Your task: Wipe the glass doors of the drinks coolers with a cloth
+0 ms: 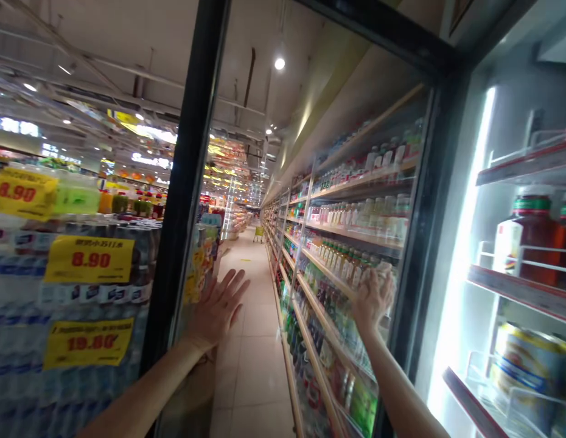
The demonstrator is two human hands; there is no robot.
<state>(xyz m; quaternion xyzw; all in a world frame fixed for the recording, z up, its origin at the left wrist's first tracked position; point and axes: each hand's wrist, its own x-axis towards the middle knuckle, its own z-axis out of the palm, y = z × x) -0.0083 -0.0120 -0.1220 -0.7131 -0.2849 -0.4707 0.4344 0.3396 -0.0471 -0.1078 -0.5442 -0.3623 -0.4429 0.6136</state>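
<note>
Two hands raised at the glass door [182, 182], with the whitish cloth [385, 267] at the right hand [372, 298].
The left hand [219, 304] is spread flat, palm toward the pane, in its lower left part; whether it touches the glass, I cannot tell. The right hand has its fingers bent over the crumpled cloth, which is somewhat blurred, near the door's right side. So the cloth lies well apart from the left hand. Further right, the lit cooler's shelves [515, 293] carry a dark red bottle [538, 240] and cans [523, 359].
</note>
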